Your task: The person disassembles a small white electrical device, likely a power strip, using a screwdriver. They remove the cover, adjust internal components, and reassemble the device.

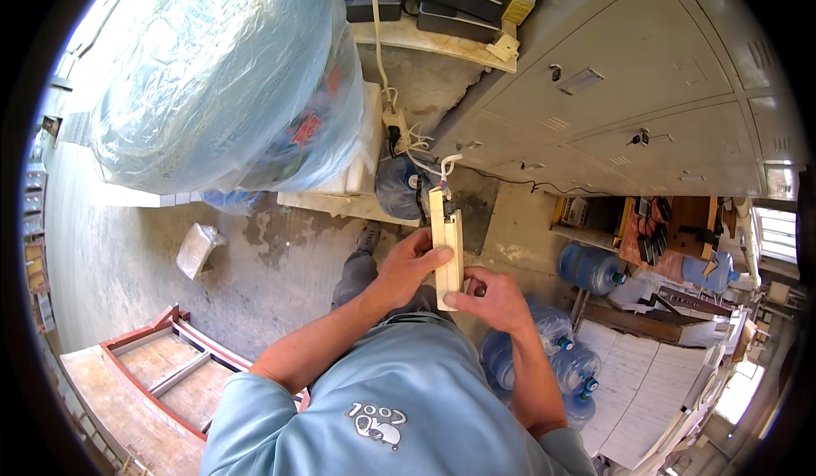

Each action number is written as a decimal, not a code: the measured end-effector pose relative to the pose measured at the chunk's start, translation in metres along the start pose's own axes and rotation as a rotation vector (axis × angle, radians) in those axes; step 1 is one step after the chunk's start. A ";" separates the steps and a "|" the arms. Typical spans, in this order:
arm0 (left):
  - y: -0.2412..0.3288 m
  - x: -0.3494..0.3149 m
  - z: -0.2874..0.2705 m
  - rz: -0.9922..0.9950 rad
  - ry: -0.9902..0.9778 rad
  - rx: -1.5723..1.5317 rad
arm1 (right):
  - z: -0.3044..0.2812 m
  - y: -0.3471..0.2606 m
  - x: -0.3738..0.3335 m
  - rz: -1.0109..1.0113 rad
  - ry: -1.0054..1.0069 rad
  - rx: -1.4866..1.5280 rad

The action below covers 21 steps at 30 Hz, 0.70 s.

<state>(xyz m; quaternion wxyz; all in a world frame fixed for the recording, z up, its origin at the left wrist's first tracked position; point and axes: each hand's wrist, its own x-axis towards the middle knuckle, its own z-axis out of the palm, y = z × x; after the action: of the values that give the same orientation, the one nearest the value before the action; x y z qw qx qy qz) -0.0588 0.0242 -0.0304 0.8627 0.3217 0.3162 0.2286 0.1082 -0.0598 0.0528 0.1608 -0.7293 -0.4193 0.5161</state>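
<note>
- Power strip [448,259] (cream, long, narrow; apparently w/ casing parted into two lengths) is held in midair in front of the torso, pic centre, long axis pointed away from the body; exact tilt can't be told.
- L hand [410,265] is clamped on the strip's left side, thumb laid across the casing approx midway.
- R hand [495,298] is closed on the near end, w/ thumb pressed to the casing; fingers partly hidden. Hands are set apart, joined only by the strip.
- White wires [450,165] are seen at the far end, bent over; whether they're fixed inside can't be told.
- Step in hand, as judged: casing is being handled w/ wiring exposed, i.e. opened up or fitted together; which one can't be told.
- Next move, as judged: a steady L grip is called for, w/ the two lengths kept lined up by the R thumb & wires kept from being pinched or tugged.
- Beyond the strip, a blue water jug [397,189] is seen on the left, near a socket block [393,121] w/ cords; grey lockers [612,93] are placed upper right.
</note>
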 end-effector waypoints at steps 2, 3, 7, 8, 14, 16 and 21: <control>0.003 -0.001 0.006 -0.001 0.040 0.018 | -0.001 0.004 0.002 0.003 -0.032 0.067; 0.005 -0.001 0.009 -0.007 0.065 0.012 | -0.002 0.006 0.002 0.000 -0.046 0.108; 0.013 -0.004 0.020 -0.025 0.140 0.007 | -0.002 0.013 0.005 -0.007 -0.078 0.248; 0.013 -0.004 0.021 -0.027 0.154 0.011 | -0.003 0.016 0.006 -0.007 -0.093 0.253; 0.012 -0.005 0.023 -0.005 0.193 0.091 | -0.004 0.026 0.011 -0.008 -0.156 0.300; 0.013 -0.005 0.024 -0.002 0.205 0.098 | -0.004 0.025 0.011 -0.006 -0.164 0.300; 0.010 -0.006 0.025 0.011 0.233 0.220 | -0.002 0.037 0.016 -0.004 -0.209 0.379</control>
<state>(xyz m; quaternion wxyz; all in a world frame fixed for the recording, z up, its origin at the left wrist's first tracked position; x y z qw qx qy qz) -0.0477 0.0173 -0.0063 0.7785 0.3874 0.4354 0.2330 0.1286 -0.0690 0.0189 0.2518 -0.6277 -0.3309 0.6581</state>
